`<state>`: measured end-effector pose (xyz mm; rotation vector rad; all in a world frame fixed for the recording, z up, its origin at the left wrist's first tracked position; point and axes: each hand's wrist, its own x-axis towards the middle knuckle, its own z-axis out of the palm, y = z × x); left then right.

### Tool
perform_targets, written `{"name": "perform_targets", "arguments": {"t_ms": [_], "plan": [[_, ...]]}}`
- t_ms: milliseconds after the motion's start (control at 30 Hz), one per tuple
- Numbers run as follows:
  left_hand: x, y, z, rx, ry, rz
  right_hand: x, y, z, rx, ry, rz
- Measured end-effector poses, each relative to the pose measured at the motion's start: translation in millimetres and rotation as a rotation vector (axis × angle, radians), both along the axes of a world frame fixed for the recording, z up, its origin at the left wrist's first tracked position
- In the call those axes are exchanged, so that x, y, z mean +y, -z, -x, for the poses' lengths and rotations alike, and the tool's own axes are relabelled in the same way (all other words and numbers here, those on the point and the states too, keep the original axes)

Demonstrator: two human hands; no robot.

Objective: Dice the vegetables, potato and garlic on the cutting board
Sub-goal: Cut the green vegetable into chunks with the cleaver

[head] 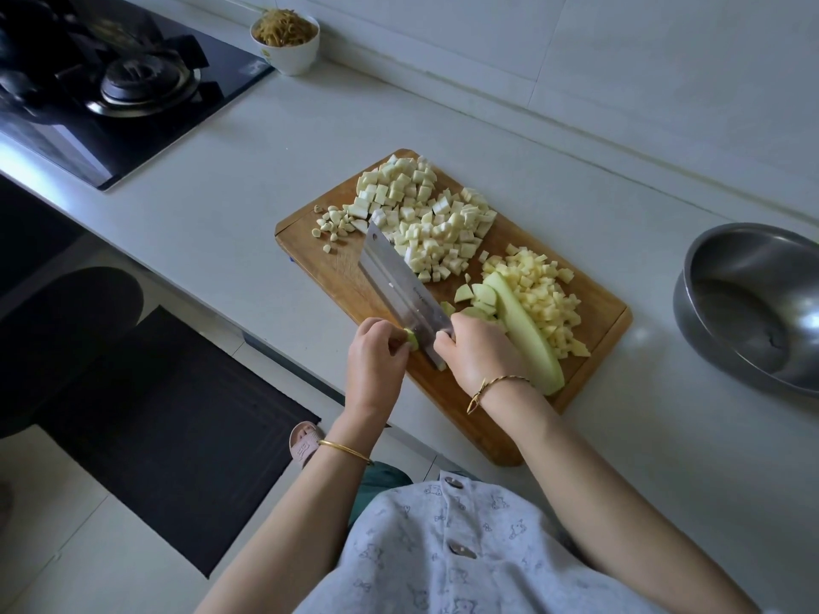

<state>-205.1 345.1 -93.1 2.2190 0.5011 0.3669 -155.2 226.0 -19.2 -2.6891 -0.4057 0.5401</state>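
Gripping the cleaver (394, 277) by its handle in your right hand (478, 354), you are pinching a small green vegetable piece (412, 341) against the blade with your left hand (376, 354), near the front edge of the cutting board (328, 259) lying on the desk (221, 192). Much is sitting diced: garlic bits (332, 223) at the far-left corner, a large pile of white cubes (425, 214), and yellowish potato dice (545, 294) on the right. A long pale-green gourd half (523, 330) and a few chunks (481, 296) beside it are waiting uncut, so you are, I judge, well past halfway.
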Motion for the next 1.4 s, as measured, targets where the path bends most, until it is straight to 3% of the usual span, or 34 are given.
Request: {"name": "perform_targets", "arguments": {"t_ms": [400, 867, 1200, 1400], "plan": [[3, -1, 1, 0.023, -0.028, 0.042, -9, -11, 3, 0.024, 0.067, -0.086], [1, -1, 1, 0.020, -0.026, 0.043, 4, 5, 5, 0.021, 0.013, -0.020], [-8, -1, -13, 0.038, 0.008, -0.004, -28, -1, -6, 0.022, 0.199, -0.155], [-3, -19, -21, -0.022, -0.024, 0.111, -51, -12, -5, -0.067, 0.177, -0.171]]}}
